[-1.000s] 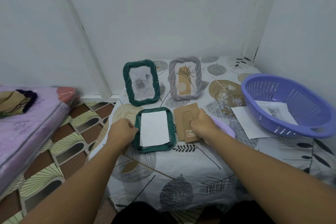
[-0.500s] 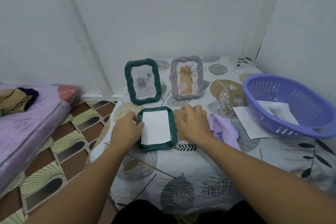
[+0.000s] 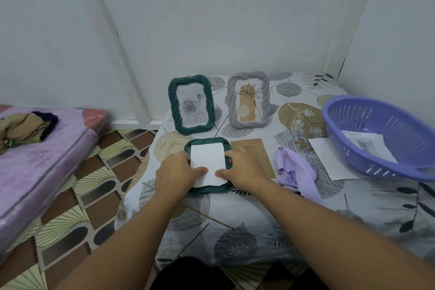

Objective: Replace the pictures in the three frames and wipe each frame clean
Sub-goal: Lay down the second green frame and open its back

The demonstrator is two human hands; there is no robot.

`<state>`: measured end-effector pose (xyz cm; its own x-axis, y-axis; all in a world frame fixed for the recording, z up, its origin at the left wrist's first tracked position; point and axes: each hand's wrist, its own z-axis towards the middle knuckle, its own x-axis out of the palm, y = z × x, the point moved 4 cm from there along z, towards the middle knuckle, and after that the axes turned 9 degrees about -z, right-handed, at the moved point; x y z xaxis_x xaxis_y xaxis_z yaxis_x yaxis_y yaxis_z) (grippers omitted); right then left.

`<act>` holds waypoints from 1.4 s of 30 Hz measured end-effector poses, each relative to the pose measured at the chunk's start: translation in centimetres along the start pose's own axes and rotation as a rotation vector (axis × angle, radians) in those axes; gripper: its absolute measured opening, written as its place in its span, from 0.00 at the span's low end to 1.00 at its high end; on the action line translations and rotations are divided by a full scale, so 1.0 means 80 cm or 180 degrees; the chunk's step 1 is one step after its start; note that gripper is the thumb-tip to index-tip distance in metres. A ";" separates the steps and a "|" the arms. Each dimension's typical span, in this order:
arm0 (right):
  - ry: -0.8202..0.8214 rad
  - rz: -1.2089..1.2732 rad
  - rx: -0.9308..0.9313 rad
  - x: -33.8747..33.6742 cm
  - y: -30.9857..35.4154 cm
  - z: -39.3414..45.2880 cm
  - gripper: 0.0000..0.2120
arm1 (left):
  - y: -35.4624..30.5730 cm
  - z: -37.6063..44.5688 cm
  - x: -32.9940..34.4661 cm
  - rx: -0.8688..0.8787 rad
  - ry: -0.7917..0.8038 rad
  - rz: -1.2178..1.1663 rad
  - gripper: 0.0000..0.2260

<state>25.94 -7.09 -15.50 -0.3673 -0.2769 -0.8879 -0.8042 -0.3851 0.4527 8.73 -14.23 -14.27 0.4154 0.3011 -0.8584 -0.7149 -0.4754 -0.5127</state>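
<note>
A green frame (image 3: pixel 208 141) lies face down near the table's front, with a white picture sheet (image 3: pixel 207 158) laid in its back. My left hand (image 3: pixel 176 172) grips the frame's left edge, thumb pressed on the sheet's lower part. My right hand (image 3: pixel 243 169) rests on the frame's right edge with fingers laid along it and thumb on the sheet. The brown backing board (image 3: pixel 255 148) lies flat just right of the frame, partly under my right hand. A lilac cloth (image 3: pixel 294 172) is crumpled beside it. Another green frame (image 3: pixel 191 105) and a grey frame (image 3: pixel 248 99) stand behind.
A purple basket (image 3: pixel 381 134) at the right holds a printed picture (image 3: pixel 367 146). A white sheet (image 3: pixel 329 158) lies half under the basket. Walls close the back and right. A purple mattress (image 3: pixel 35 160) lies left across patterned floor.
My right hand left the backing board and moved left onto the flat frame. My left hand shifted onto the frame's edge, and both thumbs now lie on the white sheet.
</note>
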 end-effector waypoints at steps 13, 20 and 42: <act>0.0027 0.0087 0.0027 -0.002 -0.001 -0.001 0.24 | -0.001 -0.002 0.001 -0.0157 -0.0027 -0.0170 0.19; 0.0022 0.0171 0.0024 -0.003 -0.002 -0.002 0.23 | -0.001 0.000 0.001 -0.0222 -0.0044 -0.0406 0.19; -0.0144 0.1334 0.0901 0.009 -0.014 0.015 0.13 | 0.018 0.014 0.003 -0.0462 0.0044 -0.1114 0.09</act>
<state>26.01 -5.76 -16.73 -0.7003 -0.3158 -0.6402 -0.6763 0.0064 0.7366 7.17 -13.86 -15.22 0.6287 0.4554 -0.6304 -0.4417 -0.4581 -0.7714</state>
